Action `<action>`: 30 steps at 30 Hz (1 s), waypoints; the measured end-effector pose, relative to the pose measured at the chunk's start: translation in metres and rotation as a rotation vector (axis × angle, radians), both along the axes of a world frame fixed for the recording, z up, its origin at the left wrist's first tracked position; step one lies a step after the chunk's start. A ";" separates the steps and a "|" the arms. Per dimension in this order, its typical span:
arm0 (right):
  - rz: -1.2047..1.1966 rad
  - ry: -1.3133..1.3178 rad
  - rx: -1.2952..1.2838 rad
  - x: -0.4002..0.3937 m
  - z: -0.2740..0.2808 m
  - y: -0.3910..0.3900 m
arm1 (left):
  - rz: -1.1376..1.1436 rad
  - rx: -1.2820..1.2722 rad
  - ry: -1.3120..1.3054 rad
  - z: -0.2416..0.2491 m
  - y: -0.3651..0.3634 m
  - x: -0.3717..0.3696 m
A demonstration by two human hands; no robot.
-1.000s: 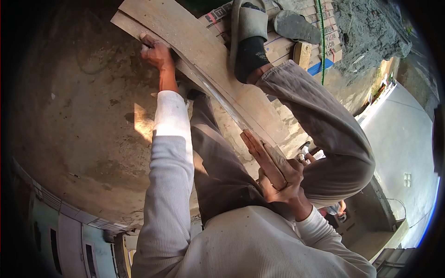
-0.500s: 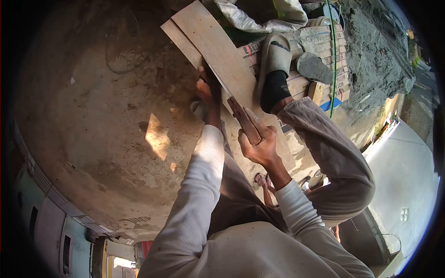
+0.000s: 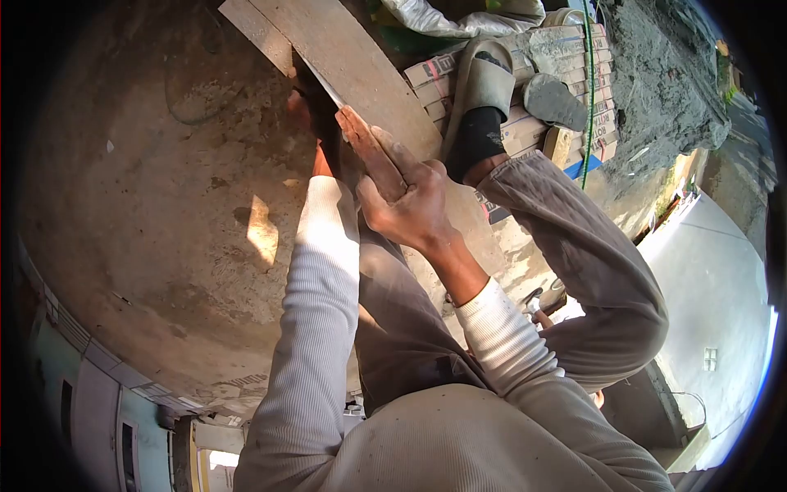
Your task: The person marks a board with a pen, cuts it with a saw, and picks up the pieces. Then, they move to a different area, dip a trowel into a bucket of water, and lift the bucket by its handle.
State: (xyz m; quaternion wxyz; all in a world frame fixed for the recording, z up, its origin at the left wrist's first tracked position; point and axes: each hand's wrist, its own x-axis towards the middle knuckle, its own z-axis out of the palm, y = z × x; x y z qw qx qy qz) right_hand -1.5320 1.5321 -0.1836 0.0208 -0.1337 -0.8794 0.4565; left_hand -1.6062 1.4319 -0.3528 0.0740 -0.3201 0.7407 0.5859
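Note:
My right hand [image 3: 414,201] is wrapped round the wooden handle [image 3: 373,154] of a handsaw. Its thin blade [image 3: 318,75] stands in a long slit in a wooden board [image 3: 361,61], which lies slanting across the top of the view. A narrower strip [image 3: 261,34] runs along the board's left side, beside the cut. My left hand [image 3: 302,111], in deep shadow, is closed at the lower end of this strip; its fingers are partly hidden. My sandalled foot [image 3: 484,90] rests beside the board's right edge.
Stacked cardboard boxes [image 3: 602,90] lie under the foot, with a loose sandal [image 3: 555,102] on them. A green rope [image 3: 590,107] hangs across the boxes. Grey sand or mortar [image 3: 664,90] is heaped at the right. A white sack [image 3: 459,20] lies at the top.
Both hands, the saw and the board now appear farther up and left. The saw handle sits slightly closer to the strip's end. The foot stays on the boxes.

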 end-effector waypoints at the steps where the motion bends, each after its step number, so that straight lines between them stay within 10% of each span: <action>1: 0.005 0.014 0.009 0.004 -0.001 -0.001 | 0.001 -0.011 0.007 0.000 0.004 -0.005; 10: -0.003 -0.243 -0.021 0.107 0.120 0.030 | 0.017 -0.154 -0.028 -0.039 0.029 -0.052; 18: -0.067 -0.149 0.062 0.053 -0.012 0.004 | 0.199 0.036 -0.487 -0.109 0.005 -0.093; 20: -0.047 -0.333 -0.008 0.061 0.029 0.007 | -0.040 -0.059 0.126 -0.036 0.022 -0.041; 25: 0.014 -0.201 0.017 0.129 0.108 0.026 | -0.006 -0.345 0.057 -0.089 0.027 -0.053; 30: 0.007 -0.148 0.109 0.038 -0.012 0.004 | -0.043 -0.361 0.034 -0.063 0.033 -0.060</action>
